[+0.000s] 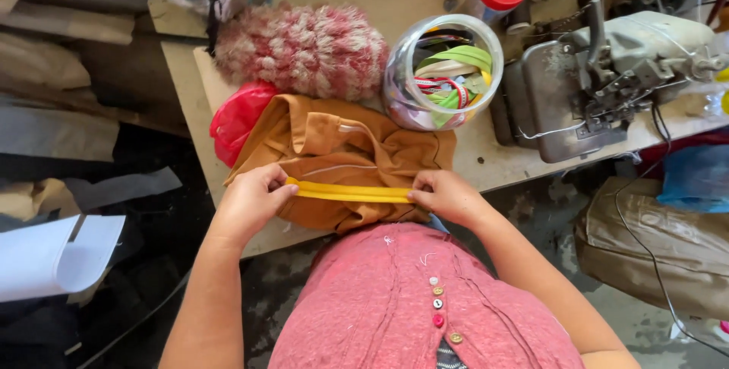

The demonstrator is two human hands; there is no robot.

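My left hand [253, 196] pinches the left end of a yellow fabric strip [351, 193], and my right hand [446, 193] pinches its right end. The strip is stretched level between them, just above the near edge of a wooden table [497, 160]. Under and behind the strip lies a crumpled brown garment [342, 147]. I wear a pink top with small coloured buttons.
A clear plastic jar [443, 73] of coloured ribbons lies on its side behind the garment. A fluffy pink-and-white item [304, 46] and a red bag [237, 117] sit at the left. A grey sewing machine [607, 73] stands at the right, with a brown sack [661, 247] below.
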